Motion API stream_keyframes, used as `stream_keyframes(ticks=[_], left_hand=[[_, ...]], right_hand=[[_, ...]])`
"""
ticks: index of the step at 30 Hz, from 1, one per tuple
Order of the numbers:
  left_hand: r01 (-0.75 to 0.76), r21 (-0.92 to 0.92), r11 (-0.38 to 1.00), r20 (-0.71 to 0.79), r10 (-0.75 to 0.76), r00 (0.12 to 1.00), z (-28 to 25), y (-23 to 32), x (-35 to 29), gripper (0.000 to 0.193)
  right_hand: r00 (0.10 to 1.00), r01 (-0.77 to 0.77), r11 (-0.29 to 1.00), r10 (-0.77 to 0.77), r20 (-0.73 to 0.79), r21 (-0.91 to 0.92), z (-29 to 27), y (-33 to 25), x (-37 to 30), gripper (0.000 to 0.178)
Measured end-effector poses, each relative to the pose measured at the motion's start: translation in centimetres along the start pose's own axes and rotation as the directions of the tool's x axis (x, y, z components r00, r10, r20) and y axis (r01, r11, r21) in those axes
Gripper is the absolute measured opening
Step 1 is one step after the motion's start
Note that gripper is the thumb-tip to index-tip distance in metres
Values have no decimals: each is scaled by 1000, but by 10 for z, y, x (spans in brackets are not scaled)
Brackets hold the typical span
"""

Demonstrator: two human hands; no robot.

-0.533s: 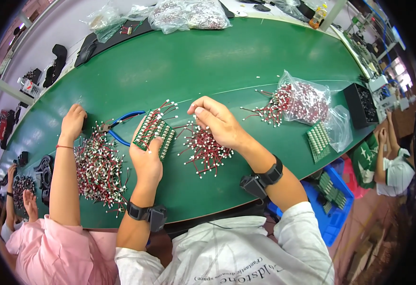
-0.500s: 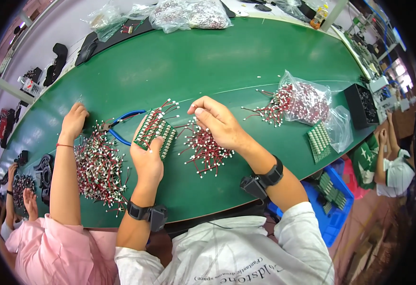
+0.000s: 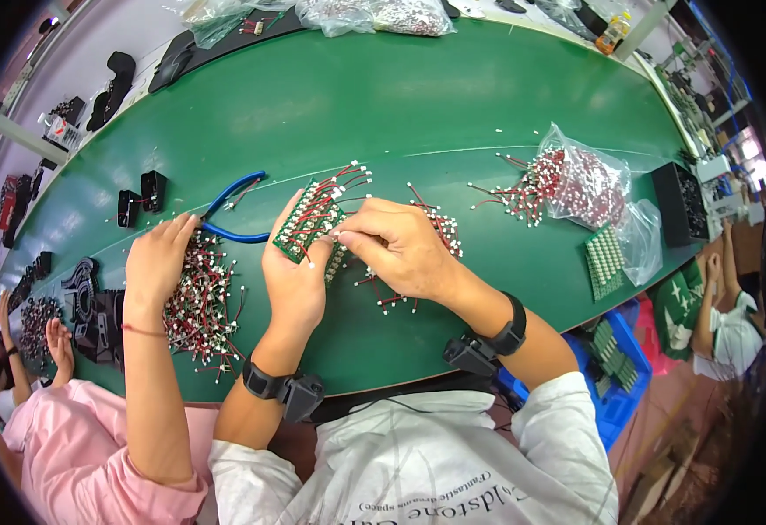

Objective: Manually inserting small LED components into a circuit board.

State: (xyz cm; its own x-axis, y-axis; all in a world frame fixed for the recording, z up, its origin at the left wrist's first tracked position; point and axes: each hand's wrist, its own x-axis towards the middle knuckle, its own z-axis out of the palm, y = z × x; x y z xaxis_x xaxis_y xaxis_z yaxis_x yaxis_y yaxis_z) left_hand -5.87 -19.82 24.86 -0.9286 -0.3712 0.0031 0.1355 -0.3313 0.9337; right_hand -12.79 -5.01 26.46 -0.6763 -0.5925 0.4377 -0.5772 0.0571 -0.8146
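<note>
My left hand (image 3: 295, 284) grips a green circuit board panel (image 3: 306, 229) with rows of white connectors, tilted above the table. Several red wires with white plugs stand up from its upper part. At the panel's right edge is my right hand (image 3: 407, 252), thumb and forefinger pinched together; whatever lies between the tips is too small to make out. Partly behind that hand, a small heap of red wire leads (image 3: 442, 229) lies on the green table (image 3: 374, 346).
Left, a co-worker's hand (image 3: 157, 262) rests by a large wire heap (image 3: 203, 306) and blue-handled pliers (image 3: 238, 234). Two small black boxes (image 3: 142, 197) stand beyond. Right are a bag of wires (image 3: 586, 188), another panel (image 3: 604, 264), a black bin (image 3: 679, 206) and a blue crate (image 3: 621, 409).
My right hand has come down and left to the panel's edge, pinching. The co-worker's hand has drawn nearer, beside the wire heap and pliers. Two black boxes now show beyond it.
</note>
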Motion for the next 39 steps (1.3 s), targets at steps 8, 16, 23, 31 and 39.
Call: stream_keyframes(ticks=[8,16,23,31,39], left_hand=[[-14,49,999,43,12,999,10,0,-6,58],[-41,89,995,69,35,997,13,-5,-8,57],[-135,265,955,105,111,988,11,-4,-9,57],[-173,368,914,127,135,983,12,-1,-10,56],[-280,468,838,155,234,960,6,-8,-10,59]], right_hand=[[989,-63,998,65,-134,23,7,10,2,9],[979,-18,999,11,-201,-35,10,13,2,10],[990,14,991,-32,-135,-129,11,20,2,7],[986,87,979,-111,-123,-186,11,22,5,7],[993,87,979,-99,-58,-187,3,15,7,7]])
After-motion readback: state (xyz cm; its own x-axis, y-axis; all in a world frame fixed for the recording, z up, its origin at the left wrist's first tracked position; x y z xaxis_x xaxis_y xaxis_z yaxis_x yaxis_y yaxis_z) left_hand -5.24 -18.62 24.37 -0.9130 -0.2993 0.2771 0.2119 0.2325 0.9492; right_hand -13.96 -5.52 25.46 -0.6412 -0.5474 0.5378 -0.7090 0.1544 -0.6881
